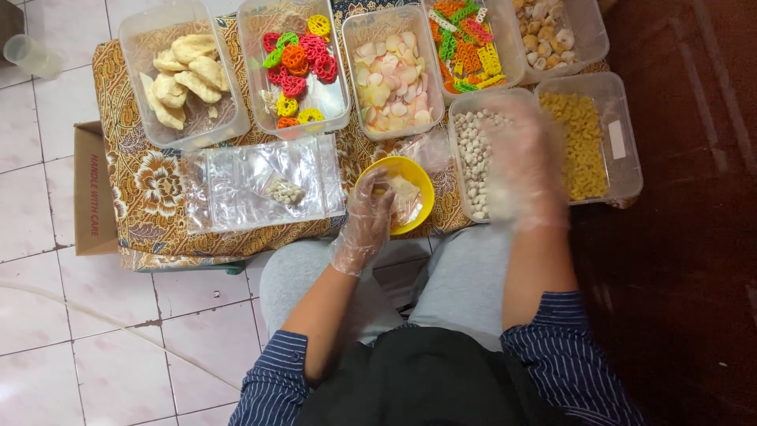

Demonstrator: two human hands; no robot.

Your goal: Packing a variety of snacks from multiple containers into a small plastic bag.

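Yellow bowl (pixel 415 183) sits at the near edge of the patterned desk (pixel 146 185), and my gloved left hand (pixel 367 217) rests on its rim, fingers loosely curled over a clear bag inside. My right hand (pixel 524 162), blurred, hovers over the tub of small white pieces (pixel 473 154); I cannot tell its grip.

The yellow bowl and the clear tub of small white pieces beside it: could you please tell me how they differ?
The yellow bowl is round and opaque; the clear tub is rectangular and see-through. The left hand holds a clear bag in the bowl, while the blurred right hand reaches into the tub. Both sit on the patterned cloth.
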